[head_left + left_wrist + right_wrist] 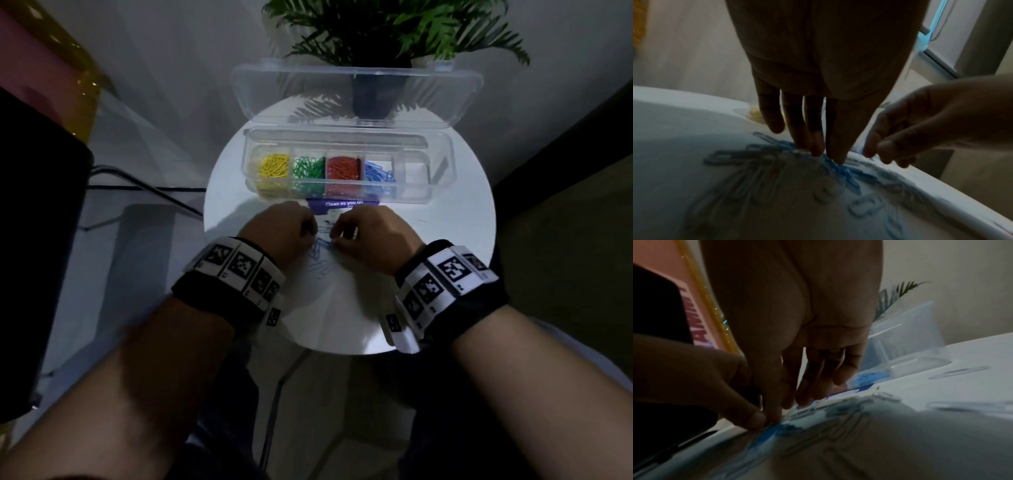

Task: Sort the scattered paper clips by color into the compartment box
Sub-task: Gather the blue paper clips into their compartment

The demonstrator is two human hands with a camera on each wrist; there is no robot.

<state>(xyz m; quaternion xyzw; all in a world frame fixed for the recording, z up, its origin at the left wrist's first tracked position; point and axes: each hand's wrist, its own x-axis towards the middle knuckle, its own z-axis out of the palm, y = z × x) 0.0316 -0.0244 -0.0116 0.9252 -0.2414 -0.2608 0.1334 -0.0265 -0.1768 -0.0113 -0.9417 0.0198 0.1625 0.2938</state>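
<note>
Loose blue paper clips (pixel 321 255) lie heaped mid-table on the round white table (pixel 445 246). My left hand (pixel 310 236) and right hand (pixel 334 240) meet over the heap, fingers curled down. In the left wrist view my left hand (pixel 830 155) pinches blue paper clips (pixel 846 172) at its fingertips. In the right wrist view my right hand (pixel 785 405) pinches at the same blue paper clips (pixel 772 431). Behind them stands the clear compartment box (pixel 442 161), which holds yellow clips (pixel 273 167), green clips (pixel 310 168), red clips (pixel 343 168) and blue clips (pixel 376 171).
The box lid (pixel 356 89) stands open at the back, in front of a potted plant (pixel 376 37). A purple card (pixel 344 204) lies between box and hands. The rightmost compartment (pixel 414 174) looks empty. A black object (pixel 34 240) and cables (pixel 147 188) are left of the table.
</note>
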